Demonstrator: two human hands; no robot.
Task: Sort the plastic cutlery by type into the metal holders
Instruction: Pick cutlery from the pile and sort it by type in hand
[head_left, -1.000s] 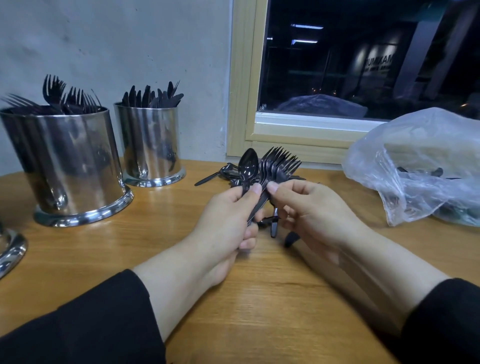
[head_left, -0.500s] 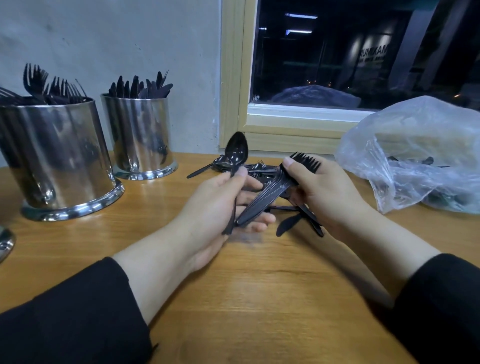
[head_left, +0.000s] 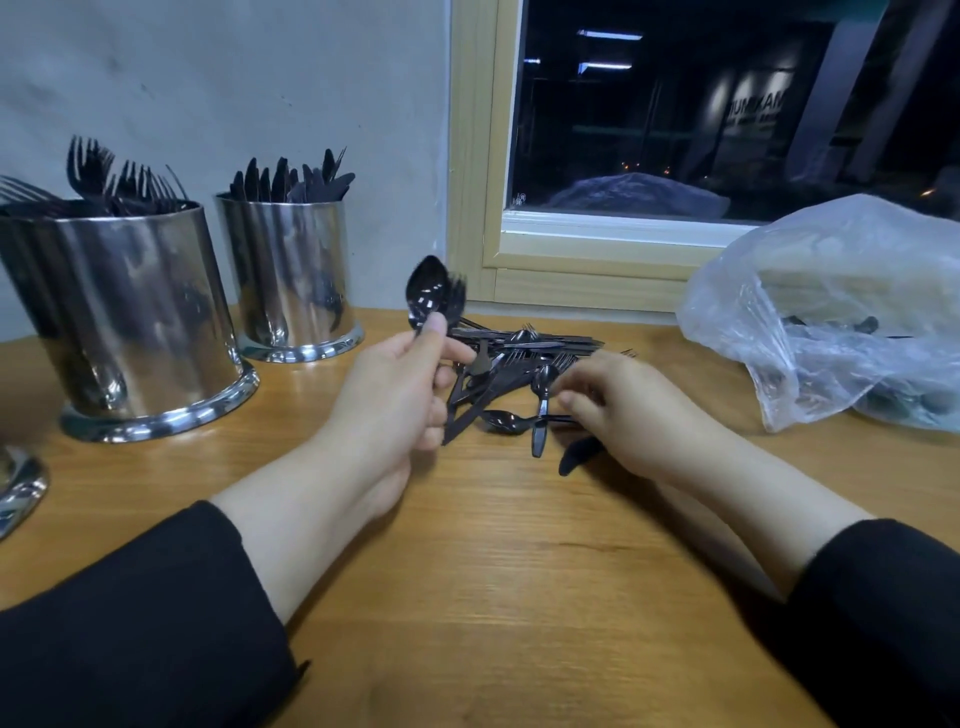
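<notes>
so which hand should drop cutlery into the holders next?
Left hand: it already holds a black plastic spoon and sits nearer the shiny metal holders; right hand is down in the pile.

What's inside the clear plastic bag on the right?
Through the clear plastic bag, a few black plastic cutlery pieces show near the middle. The crumpled film blurs their type and number, and hides whatever lies deeper.

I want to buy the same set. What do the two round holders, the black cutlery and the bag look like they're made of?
The holders look like polished metal, probably stainless steel: mirror-like streaked reflections. The cutlery in the pile looks like glossy black plastic: thin, with sharp highlights on the spoon in the left hand. The bag looks like thin clear plastic film: crinkled, translucent.
</notes>
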